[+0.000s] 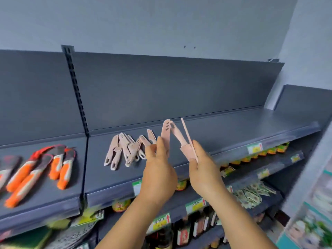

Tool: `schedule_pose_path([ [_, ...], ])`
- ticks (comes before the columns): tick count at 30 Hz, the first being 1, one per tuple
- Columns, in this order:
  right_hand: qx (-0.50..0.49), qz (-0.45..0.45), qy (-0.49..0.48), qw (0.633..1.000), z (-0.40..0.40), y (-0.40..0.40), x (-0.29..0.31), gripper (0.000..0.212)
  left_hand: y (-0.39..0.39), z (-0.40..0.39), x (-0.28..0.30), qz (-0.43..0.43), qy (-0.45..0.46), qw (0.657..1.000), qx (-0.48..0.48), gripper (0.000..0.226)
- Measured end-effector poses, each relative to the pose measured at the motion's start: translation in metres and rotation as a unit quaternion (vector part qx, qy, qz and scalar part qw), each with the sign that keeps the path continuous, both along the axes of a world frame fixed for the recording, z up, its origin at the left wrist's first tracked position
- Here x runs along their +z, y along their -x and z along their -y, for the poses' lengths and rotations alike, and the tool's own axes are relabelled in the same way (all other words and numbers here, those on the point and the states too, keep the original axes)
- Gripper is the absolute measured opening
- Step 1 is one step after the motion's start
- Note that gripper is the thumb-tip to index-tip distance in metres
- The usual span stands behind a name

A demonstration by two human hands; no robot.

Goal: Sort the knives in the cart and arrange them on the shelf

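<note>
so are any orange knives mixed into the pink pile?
No, the orange knives lie on the left shelf section, apart from the pink knives beyond the upright.

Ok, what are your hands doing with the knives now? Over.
Left hand holds one pink sheathed knife. Right hand holds more pink knives. Pink pile on shelf. Nothing blocking.

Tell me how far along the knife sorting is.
Partly done. Orange knives lie grouped on the left shelf section, and a pile of pink knives sits on the shelf. The left hand holds one pink knife, and the right hand holds more; these still need placing. The cart is out of view.
</note>
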State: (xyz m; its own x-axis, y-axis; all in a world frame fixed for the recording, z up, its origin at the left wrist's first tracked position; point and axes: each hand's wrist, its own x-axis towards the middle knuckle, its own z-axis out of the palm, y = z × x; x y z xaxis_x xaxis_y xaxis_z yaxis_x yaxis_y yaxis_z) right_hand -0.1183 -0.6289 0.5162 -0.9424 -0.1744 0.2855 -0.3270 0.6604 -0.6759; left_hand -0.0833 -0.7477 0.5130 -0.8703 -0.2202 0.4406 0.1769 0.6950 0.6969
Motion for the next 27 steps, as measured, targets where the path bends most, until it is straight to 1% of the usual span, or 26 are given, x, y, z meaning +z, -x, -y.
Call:
schedule_pose_path([
  [2,0.018,0.014,-0.025,0.999,0.020,0.012,0.006,0.054,0.009,0.021,0.000,-0.012,0.029,0.999,0.016,0.090],
  [3,0.023,0.020,-0.039,0.999,0.030,0.019,0.008,0.056,0.013,0.031,0.000,-0.006,0.034,0.999,0.023,0.097],
  [5,0.029,0.031,-0.072,0.997,0.049,0.032,0.011,0.058,0.024,0.046,0.001,0.028,0.031,0.998,0.044,0.099],
  [7,0.032,0.039,-0.106,0.993,0.064,0.047,0.011,0.061,0.037,0.057,0.000,0.066,0.039,0.994,0.076,0.097],
  [10,0.032,0.052,-0.141,0.988,0.081,0.072,0.008,0.065,0.060,0.067,-0.003,0.131,0.091,0.979,0.124,0.091],
  [15,0.044,0.063,-0.185,0.980,0.096,0.110,-0.006,0.062,0.089,0.067,-0.007,0.215,0.134,0.952,0.169,0.080],
  [17,0.053,0.071,-0.207,0.974,0.097,0.120,-0.012,0.058,0.097,0.067,-0.009,0.241,0.174,0.938,0.176,0.073],
  [19,0.067,0.078,-0.253,0.962,0.097,0.127,-0.018,0.058,0.103,0.067,-0.011,0.263,0.232,0.921,0.170,0.066],
  [20,0.072,0.077,-0.275,0.956,0.097,0.130,-0.021,0.057,0.104,0.068,-0.012,0.276,0.242,0.916,0.165,0.061],
  [22,0.080,0.073,-0.299,0.948,0.096,0.132,-0.025,0.053,0.104,0.067,-0.016,0.297,0.240,0.911,0.156,0.055],
  [27,0.091,0.077,-0.313,0.942,0.096,0.133,-0.027,0.053,0.102,0.066,-0.020,0.300,0.249,0.906,0.161,0.059],
])
